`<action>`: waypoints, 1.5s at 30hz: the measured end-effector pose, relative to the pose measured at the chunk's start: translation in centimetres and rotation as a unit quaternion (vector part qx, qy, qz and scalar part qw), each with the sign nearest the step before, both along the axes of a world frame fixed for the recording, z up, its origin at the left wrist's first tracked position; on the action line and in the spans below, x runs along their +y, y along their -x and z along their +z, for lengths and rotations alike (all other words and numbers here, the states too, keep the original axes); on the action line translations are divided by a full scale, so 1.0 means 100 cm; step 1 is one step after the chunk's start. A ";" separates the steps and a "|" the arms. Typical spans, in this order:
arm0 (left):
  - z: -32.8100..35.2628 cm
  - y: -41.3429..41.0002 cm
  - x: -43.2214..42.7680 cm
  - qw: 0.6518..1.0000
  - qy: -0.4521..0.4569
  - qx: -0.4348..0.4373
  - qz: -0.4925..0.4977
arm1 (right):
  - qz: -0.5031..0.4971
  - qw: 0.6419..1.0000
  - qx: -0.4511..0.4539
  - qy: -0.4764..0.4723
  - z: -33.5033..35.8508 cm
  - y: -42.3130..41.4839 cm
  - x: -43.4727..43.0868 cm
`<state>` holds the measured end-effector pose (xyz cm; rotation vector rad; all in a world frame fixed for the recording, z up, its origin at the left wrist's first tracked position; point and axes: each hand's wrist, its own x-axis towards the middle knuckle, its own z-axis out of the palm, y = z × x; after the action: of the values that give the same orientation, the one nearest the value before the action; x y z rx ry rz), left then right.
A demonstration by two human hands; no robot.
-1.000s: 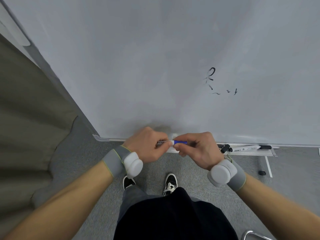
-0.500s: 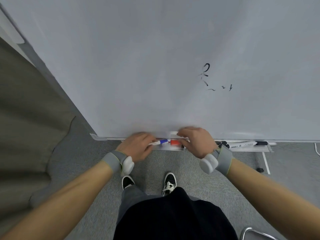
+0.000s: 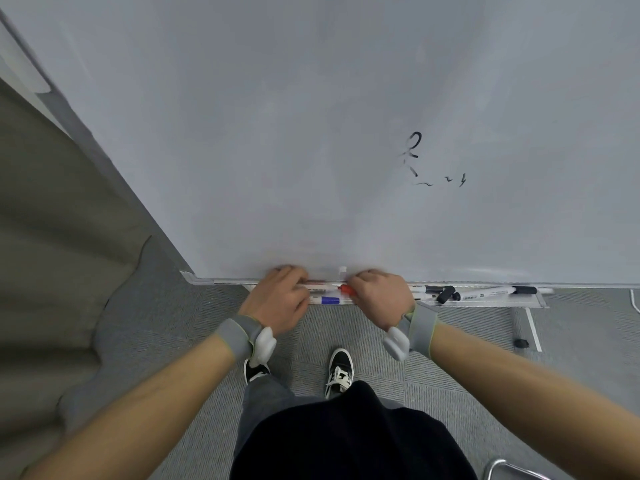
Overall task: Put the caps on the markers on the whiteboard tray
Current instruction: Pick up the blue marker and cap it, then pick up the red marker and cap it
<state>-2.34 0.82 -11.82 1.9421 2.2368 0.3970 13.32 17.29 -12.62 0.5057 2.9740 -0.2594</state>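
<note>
The whiteboard tray [image 3: 502, 301] runs along the board's lower edge. A blue-capped marker [image 3: 325, 300] lies at the tray's front edge, its left end hidden under my left hand [image 3: 277, 299]. My left hand's fingers curl over a white marker barrel [image 3: 318, 290] further back. The red cap [image 3: 345, 289] sits at that barrel's right end, pinched by the fingertips of my right hand [image 3: 379, 296]. To the right lie a black marker [image 3: 427, 289] with a loose black cap [image 3: 446, 294] beside it, and a capped black marker [image 3: 498, 291].
The whiteboard [image 3: 311, 133] fills the view above, with a few black scribbles [image 3: 415, 150]. A small black cap [image 3: 520, 342] lies on the grey carpet below the tray's right end. A beige wall stands at the left. My shoes are below the tray.
The blue marker, capped between both hands a second ago, now lies on the tray. My left hand has reached further back, and my right hand has moved onto the red cap.
</note>
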 end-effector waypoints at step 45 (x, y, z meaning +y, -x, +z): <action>0.088 0.002 -0.009 0.982 -0.144 -0.122 0.005 | -0.189 0.788 0.280 0.514 0.093 -0.028 0.007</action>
<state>-2.54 -0.05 -3.05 1.8857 2.1273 0.9523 16.15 18.02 -3.31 0.9246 2.5045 -2.2076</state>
